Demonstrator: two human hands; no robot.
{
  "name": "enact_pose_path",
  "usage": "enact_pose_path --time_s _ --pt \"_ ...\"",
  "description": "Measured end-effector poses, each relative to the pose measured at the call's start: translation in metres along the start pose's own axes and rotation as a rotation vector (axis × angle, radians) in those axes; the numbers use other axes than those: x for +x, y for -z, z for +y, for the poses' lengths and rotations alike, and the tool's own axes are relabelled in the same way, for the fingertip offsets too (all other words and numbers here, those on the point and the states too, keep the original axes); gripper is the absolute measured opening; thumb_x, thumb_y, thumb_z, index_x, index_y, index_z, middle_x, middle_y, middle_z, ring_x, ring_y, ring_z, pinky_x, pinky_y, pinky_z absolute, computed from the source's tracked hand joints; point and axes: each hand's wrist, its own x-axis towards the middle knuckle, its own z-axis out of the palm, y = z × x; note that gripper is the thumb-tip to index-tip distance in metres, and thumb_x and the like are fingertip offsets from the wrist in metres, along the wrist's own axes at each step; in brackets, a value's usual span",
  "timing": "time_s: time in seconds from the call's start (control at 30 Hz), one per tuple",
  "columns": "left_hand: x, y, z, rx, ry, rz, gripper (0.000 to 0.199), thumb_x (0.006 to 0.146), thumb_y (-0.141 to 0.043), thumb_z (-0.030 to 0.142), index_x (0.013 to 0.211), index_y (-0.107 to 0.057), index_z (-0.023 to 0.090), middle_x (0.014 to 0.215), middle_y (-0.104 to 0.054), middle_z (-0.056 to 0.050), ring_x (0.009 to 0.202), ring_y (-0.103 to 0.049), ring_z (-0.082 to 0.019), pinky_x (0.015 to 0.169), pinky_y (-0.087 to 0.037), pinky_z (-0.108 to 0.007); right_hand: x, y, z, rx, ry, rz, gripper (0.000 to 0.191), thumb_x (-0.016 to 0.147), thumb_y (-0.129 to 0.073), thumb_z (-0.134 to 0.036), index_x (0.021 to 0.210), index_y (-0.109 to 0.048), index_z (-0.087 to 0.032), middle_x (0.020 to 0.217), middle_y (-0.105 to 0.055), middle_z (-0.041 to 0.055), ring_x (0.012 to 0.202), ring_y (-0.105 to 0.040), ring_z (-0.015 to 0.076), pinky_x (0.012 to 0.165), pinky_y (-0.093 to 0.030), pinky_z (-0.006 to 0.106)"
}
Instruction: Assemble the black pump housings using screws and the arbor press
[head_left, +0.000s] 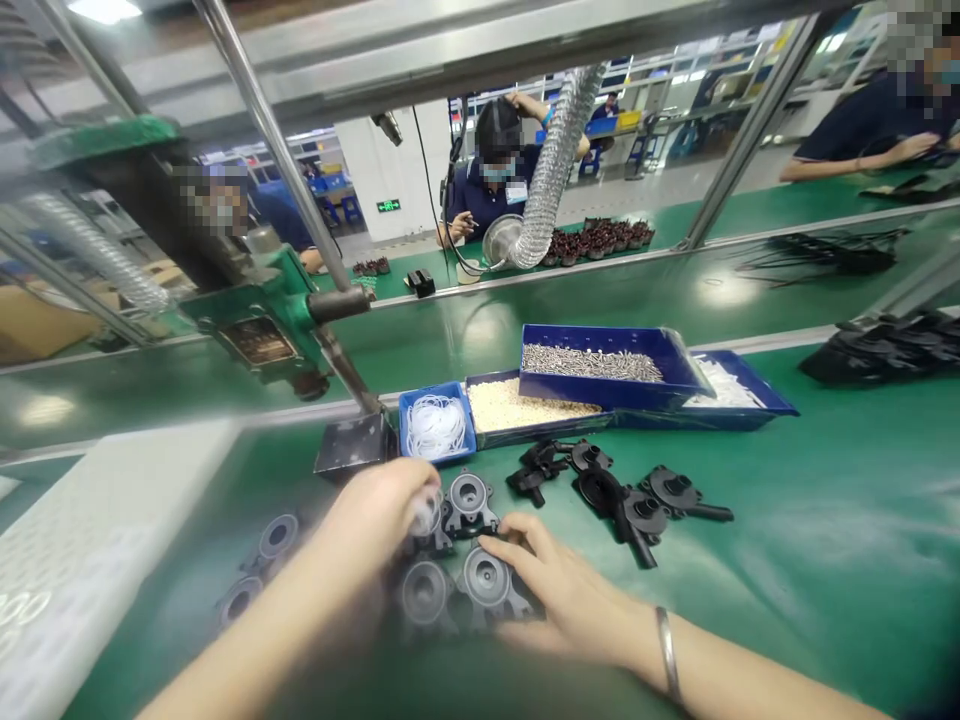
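My left hand (390, 505) has its fingers pinched over the back-left housing of a small group. At its fingertips is a pale, see-through, blurred thing that looks like a white ring (426, 510). Fingers and thumb of my right hand (551, 590) curve around the right side of a black plastic housing (487, 575) with a round recess facing up. Touching this group are another housing (469, 494) behind and a blurred housing (425, 592) at front left. White rings (436, 425) fill a small blue tray (405, 440) just behind my left hand.
Blue bins hold metal pins or screws (592, 362), small cream parts (517, 405) and white pieces (727, 385). Black covers with pipes (645, 510) lie right. A green press (262, 320) stands left, near a white perforated board (97, 530). Co-workers sit beyond the frame.
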Motion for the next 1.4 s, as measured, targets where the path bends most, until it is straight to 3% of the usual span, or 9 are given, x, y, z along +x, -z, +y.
enact_pose_path --time_s 0.23,0.4,0.53,0.7,0.8,0.9,1.03,1.13,1.4 --pt "0.126 0.006 -0.029 0.210 0.013 -0.080 0.015 0.084 -0.068 0.020 0.099 -0.067 0.017 0.102 -0.071 -0.005 0.095 -0.067 -0.022 0.084 -0.053 -0.037 -0.007 -0.014 0.009 0.008 -0.055 -0.010 0.090 0.073 -0.078 -0.031 0.148 -0.029 -0.025 0.131 -0.036 0.0136 0.110 -0.054 0.0273 0.095 -0.051 0.040" --pt "0.144 0.006 -0.033 0.267 0.014 -0.064 0.024 0.089 -0.066 0.026 0.110 -0.063 0.015 0.111 -0.066 -0.007 0.101 -0.064 -0.022 0.089 -0.054 -0.043 -0.008 -0.015 0.009 0.023 -0.048 0.006 0.092 0.072 -0.078 -0.027 0.149 -0.027 -0.025 0.130 -0.037 0.0131 0.109 -0.055 0.0269 0.094 -0.053 0.039" --pt "0.117 0.015 -0.024 0.254 0.023 0.048 0.028 0.086 -0.065 0.015 0.114 -0.062 0.017 0.114 -0.065 -0.010 0.106 -0.063 -0.026 0.093 -0.051 -0.042 -0.008 -0.010 0.005 0.038 -0.048 -0.020 0.090 0.074 -0.077 -0.025 0.149 -0.027 -0.026 0.130 -0.037 0.0127 0.111 -0.054 0.0269 0.094 -0.053 0.038" --pt "0.031 0.024 -0.004 0.153 -0.006 0.127 0.029 0.095 -0.056 0.035 0.120 -0.057 0.020 0.122 -0.063 -0.007 0.114 -0.060 -0.022 0.101 -0.048 -0.035 -0.009 -0.008 0.003 0.030 -0.064 -0.019 0.080 0.081 -0.072 -0.028 0.148 -0.029 -0.027 0.130 -0.035 0.0125 0.110 -0.055 0.0266 0.093 -0.055 0.039" --pt "-0.030 0.006 0.007 -0.006 -0.039 0.076 0.052 0.091 -0.055 0.054 0.133 -0.049 0.024 0.144 -0.050 -0.009 0.134 -0.047 -0.023 0.111 -0.042 -0.039 -0.011 -0.013 0.005 0.016 -0.077 -0.010 0.075 0.084 -0.070 -0.032 0.148 -0.030 -0.027 0.131 -0.035 0.0133 0.113 -0.053 0.0278 0.093 -0.055 0.041" --pt "-0.068 -0.032 0.016 -0.041 -0.062 -0.028 0.091 0.076 -0.063 0.070 0.147 -0.034 0.023 0.159 -0.028 -0.013 0.148 -0.023 -0.033 0.118 -0.027 -0.056 -0.011 -0.014 0.007 -0.030 -0.065 0.032 0.079 0.084 -0.069 -0.039 0.150 -0.028 -0.025 0.134 -0.034 0.0155 0.122 -0.048 0.0317 0.097 -0.053 0.046" --pt "-0.076 -0.086 0.028 0.088 -0.062 0.010 0.107 0.070 -0.067 0.072 0.152 -0.024 0.017 0.160 -0.021 -0.018 0.148 -0.013 -0.040 0.115 -0.021 -0.068 0.005 -0.001 0.005 -0.157 0.025 0.051 0.098 0.078 -0.071 -0.056 0.155 -0.019 -0.022 0.154 -0.014 0.0188 0.143 -0.019 0.0428 0.109 -0.035 0.062" --pt "-0.067 -0.112 0.028 0.168 -0.062 0.099 0.111 0.072 -0.059 0.078 0.153 -0.019 0.015 0.161 -0.017 -0.015 0.149 -0.010 -0.039 0.115 -0.020 -0.068 0.022 0.011 0.002 -0.189 0.086 -0.044 0.110 0.078 -0.068 -0.064 0.157 -0.008 -0.018 0.161 0.001 0.0180 0.147 0.001 0.0426 0.113 -0.024 0.065" --pt "-0.059 -0.116 0.014 0.191 -0.137 0.108 0.096 0.081 -0.052 0.073 0.151 -0.026 0.013 0.160 -0.021 -0.015 0.148 -0.016 -0.039 0.116 -0.025 -0.064 0.018 0.001 -0.001 -0.125 0.055 -0.095 0.091 0.091 -0.059 -0.053 0.157 -0.006 -0.021 0.162 -0.007 0.0126 0.148 -0.001 0.0365 0.115 -0.029 0.060"
